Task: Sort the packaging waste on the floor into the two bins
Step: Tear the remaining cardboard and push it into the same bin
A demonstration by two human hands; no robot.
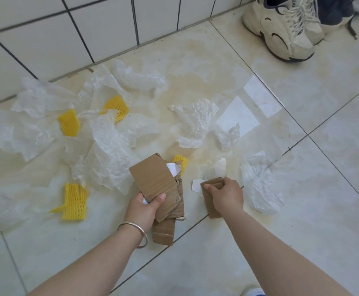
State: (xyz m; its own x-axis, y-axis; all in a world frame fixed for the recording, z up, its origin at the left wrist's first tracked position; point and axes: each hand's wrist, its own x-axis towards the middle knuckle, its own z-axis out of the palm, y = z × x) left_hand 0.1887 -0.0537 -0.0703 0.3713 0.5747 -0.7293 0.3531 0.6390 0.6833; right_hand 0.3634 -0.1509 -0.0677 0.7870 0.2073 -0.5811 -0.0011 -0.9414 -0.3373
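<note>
Waste spread over the floor [302, 242], head view only. Left hand [145, 207] grips a stack of torn cardboard [156, 178], thumb curled over the top sheet, held just above the tiles. Right hand [226, 195], just right of the left one, is closed round a smaller cardboard piece [211, 210] that lies on or barely off the floor; can't tell which.

Ahead of and left of the left hand: crumpled plastic film [108, 150] and four yellow foam nets [74, 201], one peeking out behind the cardboard stack. Ahead of and right of the right hand: more film [259, 184]. White paper scrap [196, 185] touching the small piece.

Bins: not in view, contents unknown. Judged progress: early. Cardboard being gathered, nearly all film and nets left to sort.

Sneakers [285, 28] far ahead by the wall.
</note>
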